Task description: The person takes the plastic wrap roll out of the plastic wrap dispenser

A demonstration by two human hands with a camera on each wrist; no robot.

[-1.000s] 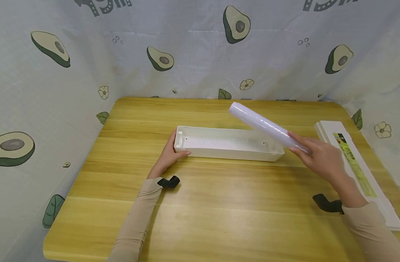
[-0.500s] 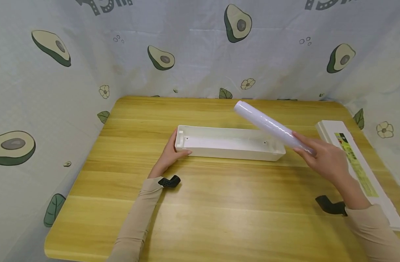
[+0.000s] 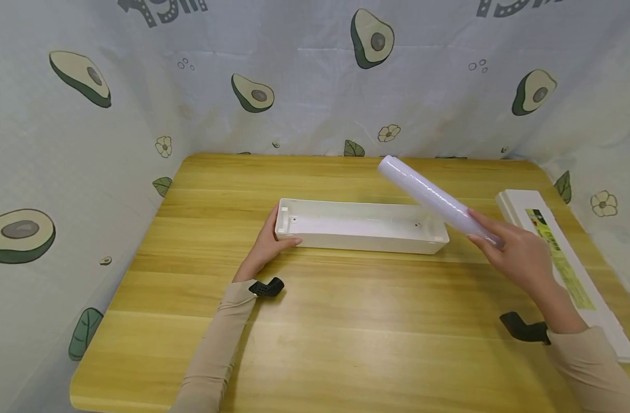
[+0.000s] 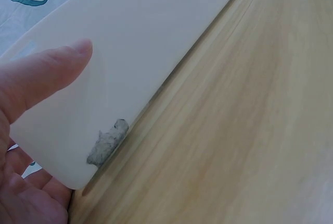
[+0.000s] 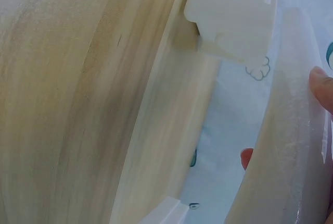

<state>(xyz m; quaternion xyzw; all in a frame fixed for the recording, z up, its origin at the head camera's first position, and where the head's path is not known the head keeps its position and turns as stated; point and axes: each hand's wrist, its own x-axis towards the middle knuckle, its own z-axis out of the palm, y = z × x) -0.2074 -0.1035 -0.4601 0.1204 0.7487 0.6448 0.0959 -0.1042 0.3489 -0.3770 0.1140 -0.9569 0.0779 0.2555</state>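
Note:
A long white open-topped box (image 3: 361, 226) lies on the table, its inside bare apart from small fittings at the ends. My left hand (image 3: 265, 246) grips its left end, thumb along the front wall and the other fingers behind the end. In the left wrist view a grey smudged patch (image 4: 107, 143) marks the box wall near its lower corner. My right hand (image 3: 518, 252) holds a roll of clear plastic film (image 3: 433, 195) by its near end. The roll slants up to the far left, raised over the box's right end. In the right wrist view, thumb and fingertip wrap the roll (image 5: 286, 130).
At the right edge of the wooden table (image 3: 345, 332) lies a long white lid-like piece (image 3: 567, 264) with a green-yellow label. A curtain (image 3: 304, 51) printed with avocados hangs behind and at both sides. Black camera mounts (image 3: 523, 328) sit on both wrists.
My right hand has drawn the film roll slightly to the right, away from the middle of the box. My left hand and the box have stayed in place.

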